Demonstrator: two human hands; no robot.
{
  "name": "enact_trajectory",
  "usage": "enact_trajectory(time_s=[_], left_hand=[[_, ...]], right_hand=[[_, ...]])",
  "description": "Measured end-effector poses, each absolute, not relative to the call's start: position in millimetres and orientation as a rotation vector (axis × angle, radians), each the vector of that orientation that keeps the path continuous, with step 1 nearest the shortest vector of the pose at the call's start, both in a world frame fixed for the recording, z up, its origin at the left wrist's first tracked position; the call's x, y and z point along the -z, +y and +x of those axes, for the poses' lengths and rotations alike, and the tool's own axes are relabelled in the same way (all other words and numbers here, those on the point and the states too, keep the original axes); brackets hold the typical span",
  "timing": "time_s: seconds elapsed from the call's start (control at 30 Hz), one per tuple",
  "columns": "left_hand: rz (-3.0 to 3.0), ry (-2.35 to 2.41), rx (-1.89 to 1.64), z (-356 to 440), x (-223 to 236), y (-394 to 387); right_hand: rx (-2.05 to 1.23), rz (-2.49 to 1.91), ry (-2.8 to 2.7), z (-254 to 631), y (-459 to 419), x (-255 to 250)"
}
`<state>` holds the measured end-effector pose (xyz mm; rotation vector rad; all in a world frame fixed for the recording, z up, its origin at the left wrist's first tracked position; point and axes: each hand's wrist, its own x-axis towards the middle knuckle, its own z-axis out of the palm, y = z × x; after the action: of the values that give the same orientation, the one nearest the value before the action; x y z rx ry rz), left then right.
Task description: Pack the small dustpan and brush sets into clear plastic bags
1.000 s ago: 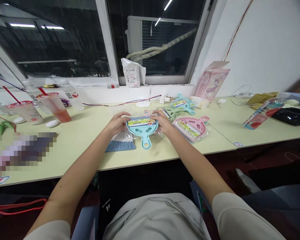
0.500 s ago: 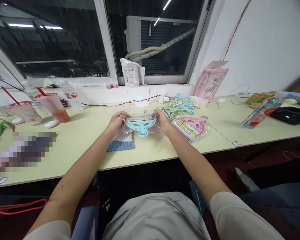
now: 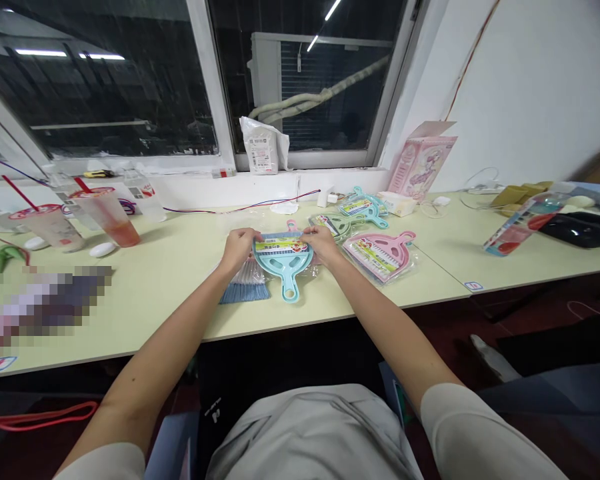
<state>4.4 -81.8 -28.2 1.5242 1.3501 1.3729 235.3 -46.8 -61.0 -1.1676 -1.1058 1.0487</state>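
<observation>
Between my two hands is a light-blue mini dustpan and brush set [image 3: 283,267] in clear plastic, its handle pointing toward me. My left hand [image 3: 239,250] pinches its left upper edge; my right hand [image 3: 321,244] grips the right upper corner. Under it lies a brush with blue-tipped white bristles [image 3: 245,291], mostly covered. Part of a pink piece also shows beneath, largely hidden. Right of my right hand rests a packaged pink dustpan set [image 3: 383,255]. Behind that are a green dustpan set [image 3: 341,225] and another blue dustpan set [image 3: 364,205].
Two drink cups, one with red liquid [image 3: 111,217] and one paler [image 3: 50,227], stand at the left beside white oval objects. A pink box [image 3: 423,163] is at the back right. A patterned bottle [image 3: 523,225] sits far right. Cables run along the window wall.
The light-blue dustpan set has tipped so its face shows more fully, and its handle has swung down toward me. Both hands keep hold, having shifted slightly.
</observation>
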Motion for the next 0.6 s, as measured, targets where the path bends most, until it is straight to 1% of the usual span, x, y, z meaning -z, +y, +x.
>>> enact_trajectory(time_s=[0.13,0.23,0.6], left_hand=[[1.679,1.635,-1.411,15,26,-85],[1.788,1.735,-1.447,22,30,-83],[1.902,1.764,-1.426,26,36,-83]], right_hand=[[-0.895,-1.186,-1.182,225,-55,58],[-0.809,-1.215,-1.215,216,-61,57],[-0.509,-1.382,-1.299,206,-66,61]])
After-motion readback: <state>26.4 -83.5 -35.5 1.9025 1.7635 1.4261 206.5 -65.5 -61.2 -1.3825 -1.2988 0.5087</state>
